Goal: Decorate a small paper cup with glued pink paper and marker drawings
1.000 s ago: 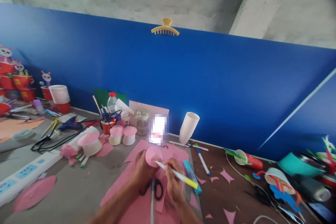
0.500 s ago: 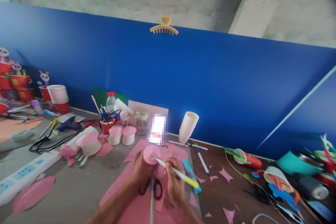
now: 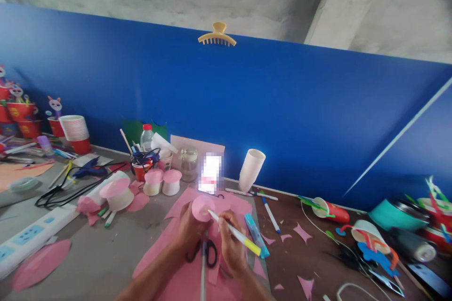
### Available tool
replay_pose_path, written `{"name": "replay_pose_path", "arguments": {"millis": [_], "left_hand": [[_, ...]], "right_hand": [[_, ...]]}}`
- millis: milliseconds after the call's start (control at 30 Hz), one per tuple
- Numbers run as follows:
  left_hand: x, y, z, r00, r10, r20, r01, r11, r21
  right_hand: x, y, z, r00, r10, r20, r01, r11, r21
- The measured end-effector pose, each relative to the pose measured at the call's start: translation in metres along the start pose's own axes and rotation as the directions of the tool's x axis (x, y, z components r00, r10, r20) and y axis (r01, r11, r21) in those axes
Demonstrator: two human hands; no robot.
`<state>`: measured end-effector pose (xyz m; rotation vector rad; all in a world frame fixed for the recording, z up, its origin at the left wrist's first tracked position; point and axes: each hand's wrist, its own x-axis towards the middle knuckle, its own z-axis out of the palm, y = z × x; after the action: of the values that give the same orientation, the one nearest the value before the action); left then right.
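1. Left hand [image 3: 190,226]: fingers curled around a small cup capped with a round pink paper disc [image 3: 202,208], held tilted just above the pink paper sheet [image 3: 169,268] at the near centre of the worktop [image 3: 106,254].
2. Right hand [image 3: 231,244]: fingers pinched on a white marker with a yellow cap end [image 3: 235,233]. Tip points to 10 o'clock and touches the disc at its 3 o'clock edge; cap end trails to 4 o'clock.
3. Black-handled scissors [image 3: 208,251] lie on the pink sheet at 6 o'clock of the disc, between the two wrists.
4. Teal glue stick [image 3: 257,235] lies just beside the right hand, at 3 o'clock.
5. Blue-capped white pen [image 3: 271,214] lies at 2 o'clock of the right hand, on the brown part of the worktop; pink paper offcuts [image 3: 303,233] are scattered near it.
6. Stack of white paper cups [image 3: 251,169] leans against the blue partition board [image 3: 282,113] at 1 o'clock of the disc.
7. Two pink-topped cups [image 3: 162,181] stand at 10 o'clock of the left hand; white power strip [image 3: 31,235] well apart at 9 o'clock.
8. Beige hair claw clip [image 3: 216,36] sits on the top edge of the board, at 12 o'clock.
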<state>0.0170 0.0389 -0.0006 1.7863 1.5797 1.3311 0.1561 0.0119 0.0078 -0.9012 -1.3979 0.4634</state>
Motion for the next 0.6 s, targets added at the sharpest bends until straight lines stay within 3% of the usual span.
{"name": "replay_pose_path", "arguments": {"millis": [200,433,600], "left_hand": [[0.0002,0.0003,0.0004,0.999,0.019,0.042,-0.018,1.0,-0.006],[-0.0003,-0.005,0.0019,1.0,0.009,0.028,-0.009,1.0,0.016],[0.0004,-0.0019,0.0014,1.0,0.018,0.006,-0.018,0.999,0.027]], "right_hand": [[-0.0025,0.0016,0.0008,0.999,-0.023,0.033,0.023,1.0,0.003],[-0.0019,0.0033,0.0016,1.0,-0.006,-0.018,0.005,1.0,-0.013],[-0.0038,0.0032,0.0024,1.0,-0.01,0.01,0.01,1.0,-0.003]]}}
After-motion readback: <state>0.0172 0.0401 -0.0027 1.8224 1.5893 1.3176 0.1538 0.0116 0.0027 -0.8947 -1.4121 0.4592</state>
